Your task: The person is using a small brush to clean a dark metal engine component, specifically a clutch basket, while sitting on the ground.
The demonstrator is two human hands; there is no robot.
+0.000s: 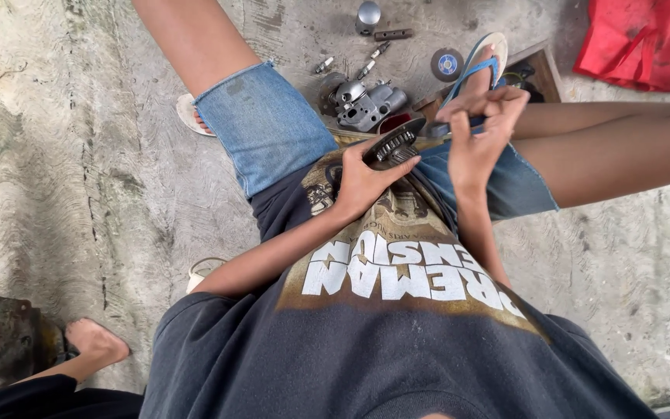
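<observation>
A toothed gear (394, 144) is held over the lap, between the knees of a seated person. It is gripped from below and behind by the left hand (366, 180), fingers closed round its rim, apparently so that the toothed face is kept steady and turned toward the other hand. Just right of the gear, a dark, slim tool (451, 126) is grasped by the right hand (478, 136), fingers curled tight over it; the tool's end appears to be brought against the gear's edge, though the exact contact cannot be told.

Beyond the gear, on the concrete floor (79, 155), a grey metal casing (366, 105) is set within easy reach. Farther beyond lie small bolts (372, 60), a metal cylinder (367, 15), a dark bar (393, 34) and a round disc (447, 64). A blue sandal (478, 62) is seen up and right of the gear, and a red cloth (633, 39) well beyond that. Another person's bare foot (96, 341) is noted far down-left of the gear.
</observation>
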